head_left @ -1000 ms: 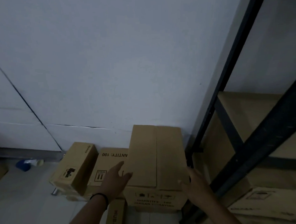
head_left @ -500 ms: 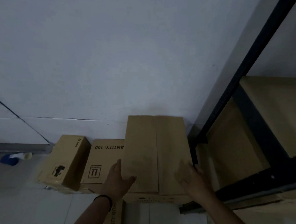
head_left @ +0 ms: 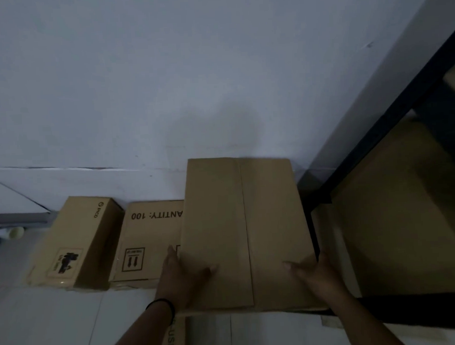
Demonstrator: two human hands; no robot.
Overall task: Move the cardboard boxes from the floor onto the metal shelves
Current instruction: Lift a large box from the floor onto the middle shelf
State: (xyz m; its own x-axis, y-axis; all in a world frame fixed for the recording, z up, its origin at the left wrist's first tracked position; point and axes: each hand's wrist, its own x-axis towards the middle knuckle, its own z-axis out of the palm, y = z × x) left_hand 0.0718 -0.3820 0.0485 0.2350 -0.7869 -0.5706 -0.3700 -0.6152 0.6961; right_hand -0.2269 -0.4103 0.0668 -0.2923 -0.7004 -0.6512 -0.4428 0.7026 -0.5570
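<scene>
A tall plain cardboard box (head_left: pixel 239 224) stands against the wall, right beside the black metal shelf frame (head_left: pixel 372 143). My left hand (head_left: pixel 179 277) grips its left side, thumb lying across the top. My right hand (head_left: pixel 316 273) holds the right side, thumb on the top too. To the left on the floor sit a box printed "QUANTITY: 100" (head_left: pixel 148 242) and a PICO box (head_left: pixel 77 243). A narrow box marked USB (head_left: pixel 174 338) lies under my left forearm. Large cardboard boxes (head_left: pixel 397 216) fill the shelf.
A grey wall (head_left: pixel 163 83) runs behind the boxes. A blue and white object (head_left: pixel 3 237) lies on the pale tiled floor (head_left: pixel 44 327) at far left. The shelf's lower black beam (head_left: pixel 426 307) crosses at the right.
Both hands have closed in from beside the tall box to clasp its sides with thumbs on top. The view has tilted down and nearer.
</scene>
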